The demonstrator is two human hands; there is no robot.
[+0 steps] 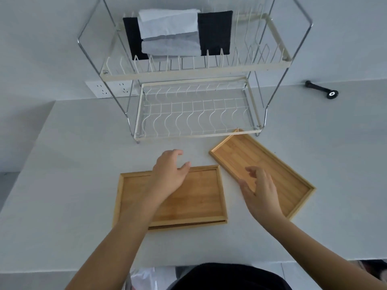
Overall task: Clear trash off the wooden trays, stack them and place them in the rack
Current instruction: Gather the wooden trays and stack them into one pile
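Observation:
A wooden tray (201, 197) lies flat on the white table in front of me, and a second edge shows under its near side, so it seems to rest on another tray. A further wooden tray (278, 174) lies angled to the right, one corner touching the rack's base. No trash shows on either tray. My left hand (170, 171) hovers open over the far left part of the stacked tray. My right hand (259, 191) hovers open over the angled tray's near left edge. The two-tier wire rack (194, 135) stands behind them; its lower shelf holds nothing.
Folded white and black cloths (171, 32) sit on the rack's upper shelf. A wall socket (111, 88) is behind the rack on the left, and a black tool (322, 90) lies at the far right. A plastic bag (144, 277) shows below the table's near edge.

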